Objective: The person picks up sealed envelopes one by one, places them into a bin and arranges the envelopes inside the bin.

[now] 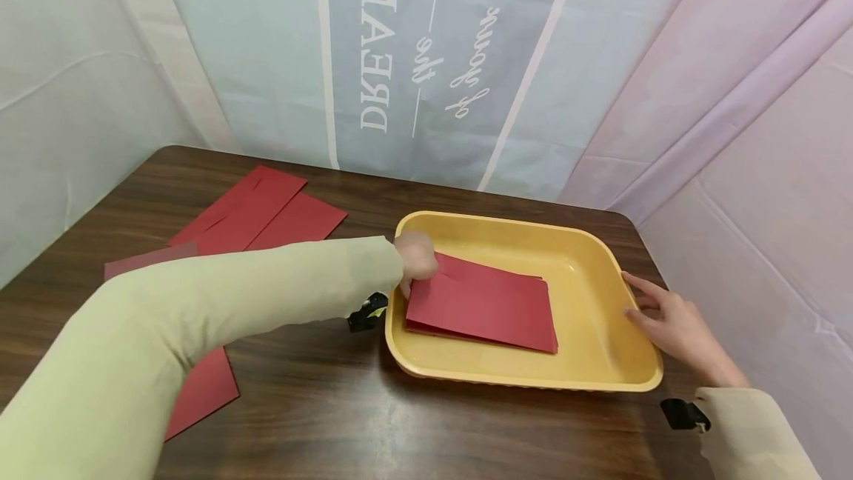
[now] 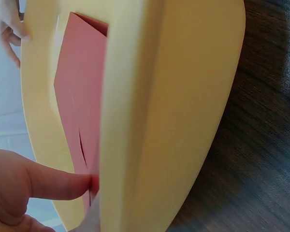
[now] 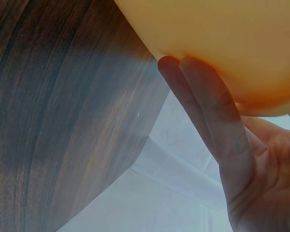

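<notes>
A stack of flat red envelopes point(image 1: 486, 306) lies in a yellow plastic basin point(image 1: 593, 302). My left hand point(image 1: 416, 254) reaches over the basin's left rim and pinches the left end of the stack. In the left wrist view its thumb point(image 2: 63, 186) presses on the red paper near a slit, while the fingertips are hidden behind the basin wall. At the basin's right side, my right hand point(image 1: 673, 324) holds the rim, thumb and index finger at its edge. Two straight fingers point(image 3: 210, 104) lie against the outer wall in the right wrist view.
More red envelopes point(image 1: 249, 206) are spread on the dark wood table point(image 1: 300, 406) to the left, partly covered by my left sleeve point(image 1: 266, 287). A printed cloth point(image 1: 440, 58) hangs behind the table, and pale fabric point(image 1: 766, 243) flanks its right edge.
</notes>
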### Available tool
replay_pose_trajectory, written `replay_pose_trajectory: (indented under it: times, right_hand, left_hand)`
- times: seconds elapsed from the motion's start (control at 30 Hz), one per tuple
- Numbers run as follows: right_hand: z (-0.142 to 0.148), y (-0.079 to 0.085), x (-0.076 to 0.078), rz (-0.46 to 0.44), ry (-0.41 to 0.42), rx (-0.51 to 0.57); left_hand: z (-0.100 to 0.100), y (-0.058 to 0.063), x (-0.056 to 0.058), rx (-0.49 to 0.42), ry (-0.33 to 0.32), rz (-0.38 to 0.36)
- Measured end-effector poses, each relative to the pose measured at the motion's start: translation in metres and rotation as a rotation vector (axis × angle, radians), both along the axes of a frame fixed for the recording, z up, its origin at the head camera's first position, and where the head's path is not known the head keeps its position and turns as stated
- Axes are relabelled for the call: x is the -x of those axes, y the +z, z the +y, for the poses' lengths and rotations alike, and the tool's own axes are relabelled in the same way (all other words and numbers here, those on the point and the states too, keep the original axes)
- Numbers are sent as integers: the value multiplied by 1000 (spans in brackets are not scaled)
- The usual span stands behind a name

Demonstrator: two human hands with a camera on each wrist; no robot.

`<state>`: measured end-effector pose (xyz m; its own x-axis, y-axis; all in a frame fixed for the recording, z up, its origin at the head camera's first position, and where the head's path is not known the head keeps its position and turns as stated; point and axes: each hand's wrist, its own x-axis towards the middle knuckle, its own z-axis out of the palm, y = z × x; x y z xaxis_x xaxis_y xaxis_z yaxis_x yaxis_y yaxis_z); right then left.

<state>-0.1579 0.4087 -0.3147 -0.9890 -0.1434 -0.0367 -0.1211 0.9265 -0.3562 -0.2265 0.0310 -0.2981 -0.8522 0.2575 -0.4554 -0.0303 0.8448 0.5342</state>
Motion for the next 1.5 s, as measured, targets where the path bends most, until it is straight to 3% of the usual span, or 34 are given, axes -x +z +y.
replay_pose_trajectory:
  times: [0.13, 0.4, 0.63, 0.83, 1.07, 1.17, 1.27, 1.4, 1.5]
  right_hand:
    - [0, 0, 0, -1, -2, 2]
    - [1, 0, -1, -1, -4, 7]
    - [2, -1, 0, 16, 4, 4]
    - [2, -1, 1, 9, 8, 3]
    - [2, -1, 2, 4, 2, 5]
    - [2, -2, 2, 13, 7, 2]
    - [3, -2, 2, 18, 12, -1]
    - [3, -2, 1, 21, 12, -4]
    - [2, -2, 1, 18, 10, -1]
  left_hand:
    - [2, 0, 0, 16, 23, -33]
    - [6, 4, 0, 60, -25, -48]
    - [12, 0, 1, 122, -19, -99]
    - [14, -2, 0, 161, -60, -86]
    - [14, -1, 0, 151, -55, -102]
    - [13, 1, -1, 199, -117, -79]
    - [14, -3, 2, 210, -114, -76]
    - [12, 0, -1, 122, -22, -83]
    - [8, 6, -4, 68, -17, -48]
